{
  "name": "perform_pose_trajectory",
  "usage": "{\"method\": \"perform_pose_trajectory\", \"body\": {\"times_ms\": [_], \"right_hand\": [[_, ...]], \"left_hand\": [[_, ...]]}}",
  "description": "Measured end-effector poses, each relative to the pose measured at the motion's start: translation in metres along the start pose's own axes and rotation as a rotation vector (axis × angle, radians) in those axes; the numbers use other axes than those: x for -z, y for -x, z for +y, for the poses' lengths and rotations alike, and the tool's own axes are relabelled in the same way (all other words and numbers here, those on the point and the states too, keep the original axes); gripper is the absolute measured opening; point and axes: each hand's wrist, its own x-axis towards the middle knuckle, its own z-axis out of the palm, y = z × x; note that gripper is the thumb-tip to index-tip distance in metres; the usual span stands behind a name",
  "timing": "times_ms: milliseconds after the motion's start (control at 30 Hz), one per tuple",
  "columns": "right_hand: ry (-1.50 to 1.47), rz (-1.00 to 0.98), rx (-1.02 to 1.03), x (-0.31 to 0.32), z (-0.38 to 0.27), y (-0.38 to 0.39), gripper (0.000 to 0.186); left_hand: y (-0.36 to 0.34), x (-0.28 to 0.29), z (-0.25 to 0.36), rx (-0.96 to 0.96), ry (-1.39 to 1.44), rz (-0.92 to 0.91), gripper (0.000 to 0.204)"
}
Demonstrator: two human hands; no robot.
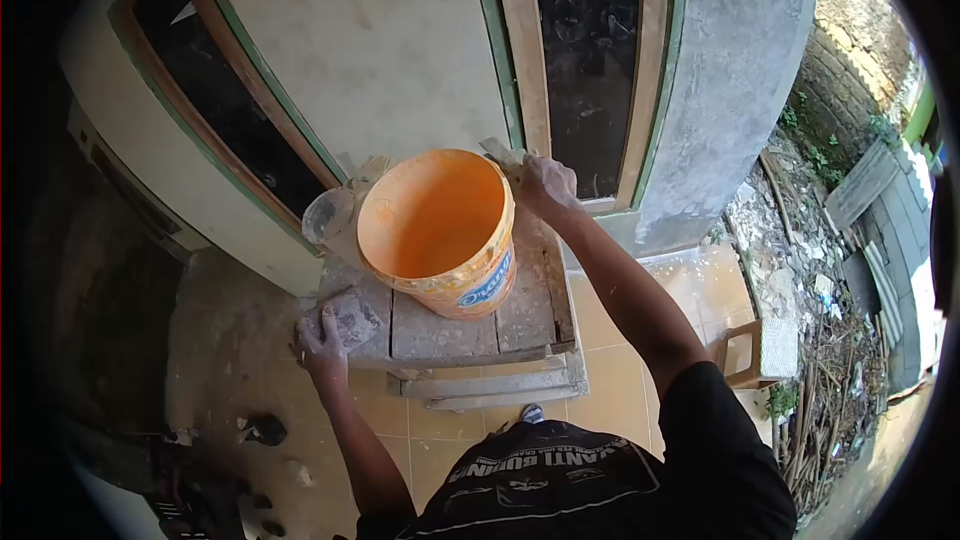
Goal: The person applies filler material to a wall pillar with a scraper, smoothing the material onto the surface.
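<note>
An orange plastic bucket [432, 220], its rim crusted with dried putty, stands on a worn wooden bench [445, 338]. Its inside walls show orange, with a thin smear of residue. Beyond the bucket's right side, my right hand [548, 187] is closed round a putty knife [497, 150], whose pale blade points left. At the bench's near left corner, my left hand [322, 345] grips a flat, putty-smeared plate [356, 320]; its exact kind is unclear. A cloudy plastic tub [328, 216] sits left of the bucket, partly hidden by it.
Behind the bench rises a plastered wall [350, 50] with two wood-framed dark windows [590, 60]. A small stool [765, 350] stands on the tiled floor [615, 380] to the right. Rubble and sticks [820, 420] lie farther right. A dark object [262, 429] lies at lower left.
</note>
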Motion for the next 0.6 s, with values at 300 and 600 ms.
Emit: {"method": "perform_pose_trajectory", "body": {"times_ms": [300, 600], "right_hand": [[-0.418, 0.079, 0.156, 0.004, 0.077, 0.135, 0.022], [-0.743, -0.067, 0.008, -0.047, 0.139, 0.206, 0.031]], "left_hand": [[-0.004, -0.009, -0.019, -0.198, 0.286, 0.264, 0.044], [-0.004, -0.016, -0.012, -0.17, 0.3, 0.27, 0.051]]}}
